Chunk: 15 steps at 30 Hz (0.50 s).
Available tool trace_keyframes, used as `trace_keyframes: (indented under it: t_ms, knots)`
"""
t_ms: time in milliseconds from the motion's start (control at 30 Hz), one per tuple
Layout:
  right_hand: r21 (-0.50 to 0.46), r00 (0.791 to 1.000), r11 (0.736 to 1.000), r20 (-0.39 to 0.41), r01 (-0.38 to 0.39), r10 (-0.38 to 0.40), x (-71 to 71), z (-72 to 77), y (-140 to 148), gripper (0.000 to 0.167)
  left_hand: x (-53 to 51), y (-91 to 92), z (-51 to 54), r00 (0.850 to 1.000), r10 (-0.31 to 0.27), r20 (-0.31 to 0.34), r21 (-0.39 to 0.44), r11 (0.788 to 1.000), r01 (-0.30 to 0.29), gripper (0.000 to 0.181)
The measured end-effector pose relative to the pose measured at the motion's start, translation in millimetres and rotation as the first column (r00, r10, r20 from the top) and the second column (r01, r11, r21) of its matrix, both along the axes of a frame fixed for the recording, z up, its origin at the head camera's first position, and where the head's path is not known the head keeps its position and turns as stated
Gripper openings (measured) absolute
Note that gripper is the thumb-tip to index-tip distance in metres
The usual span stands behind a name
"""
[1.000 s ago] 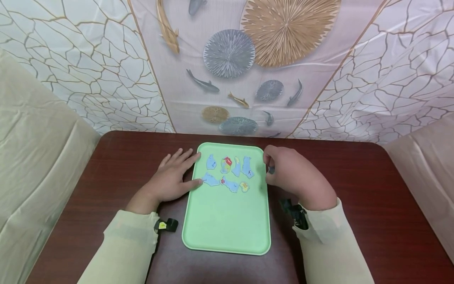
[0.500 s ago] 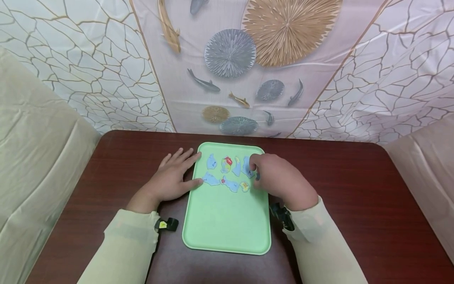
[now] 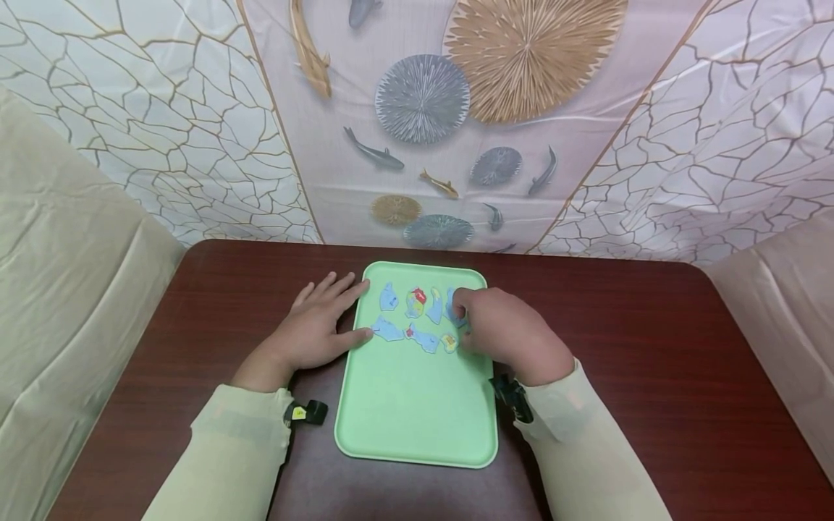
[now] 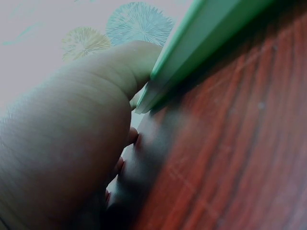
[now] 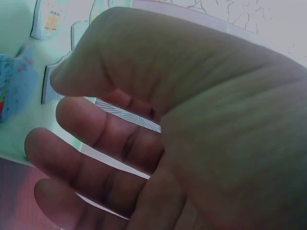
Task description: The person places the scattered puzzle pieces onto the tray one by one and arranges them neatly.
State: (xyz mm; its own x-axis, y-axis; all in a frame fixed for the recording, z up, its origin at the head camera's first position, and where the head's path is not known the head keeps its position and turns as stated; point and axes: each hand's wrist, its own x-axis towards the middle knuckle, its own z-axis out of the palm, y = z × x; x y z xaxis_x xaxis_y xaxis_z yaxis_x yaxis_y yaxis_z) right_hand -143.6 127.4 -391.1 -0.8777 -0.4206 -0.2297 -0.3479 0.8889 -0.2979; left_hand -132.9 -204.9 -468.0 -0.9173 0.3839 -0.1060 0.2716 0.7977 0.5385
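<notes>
The light green tray (image 3: 417, 405) carries several flat, irregular puzzle pieces, mostly blue with map-like print, in two rows near its far end. My left hand (image 3: 309, 333) lies spread at the tray's left edge, its thumb and index fingertip touching the rim. Over the right side of the tray, my right hand (image 3: 515, 333) has its thumb and fingers bent down. In the right wrist view its thumb and index finger pinch a grey-blue puzzle piece (image 5: 50, 86) low at the tray surface, most of it hidden. A yellow piece (image 5: 49, 18) lies close by.
A dark red-brown wooden table (image 3: 651, 347) surrounds the tray. Behind it hangs a patterned cloth (image 3: 495, 210) with fish and round leaf shapes. Pale fabric covers (image 3: 72, 289) stand at both sides. Black straps with cameras (image 3: 306, 412) sit on both wrists.
My right hand, holding a small puzzle piece, has moved left from beyond the tray's right edge to over it, and then lower beside the yellow piece. My left hand stays put.
</notes>
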Motion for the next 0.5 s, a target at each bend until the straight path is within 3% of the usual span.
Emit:
trace_keyframes:
  t_ms: [500]
  knots:
    - [-0.018, 1.0, 1.0, 0.008, -0.004, 0.004, -0.9, 1.2, 0.9, 0.022, -0.4, -0.5, -1.3, 1.0, 0.001, 0.001, 0.0, 1.0, -0.001, 0.089]
